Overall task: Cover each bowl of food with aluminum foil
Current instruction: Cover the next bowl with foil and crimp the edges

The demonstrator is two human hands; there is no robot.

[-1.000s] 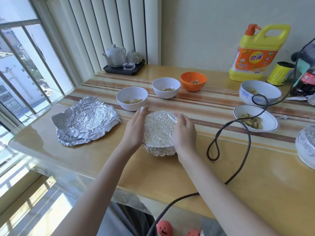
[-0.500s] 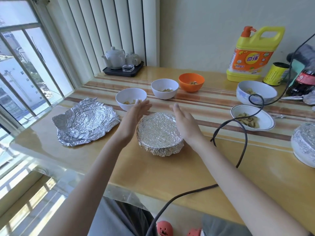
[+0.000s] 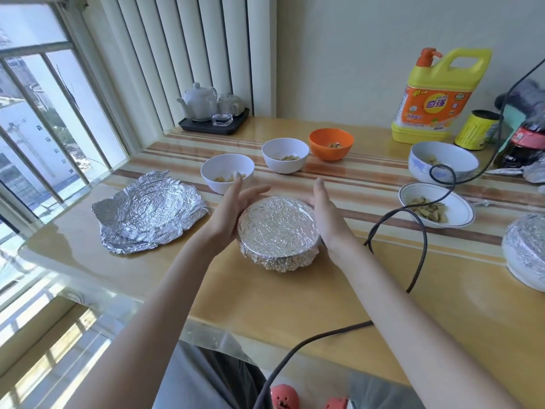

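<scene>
Sunlit from the barred window at nine o'clock, the glossy striped wooden table [image 3: 295,293] fills the view. At ten o'clock lies a stack of crumpled aluminium foil sheets [image 3: 150,211]. Dead centre sits the round bowl wrapped in silver foil [image 3: 278,231], with the left hand [image 3: 233,208] and right hand [image 3: 326,214] flanking it, fingers straight, palms against its sides, gripping nothing. At one o'clock stands a yellow detergent jug with orange label [image 3: 436,95]. At twelve o'clock sit two uncovered white bowls [image 3: 227,172] [image 3: 285,154] and a small orange bowl [image 3: 331,143], each holding food. A dark cable [image 3: 418,228] loops at three o'clock.
</scene>
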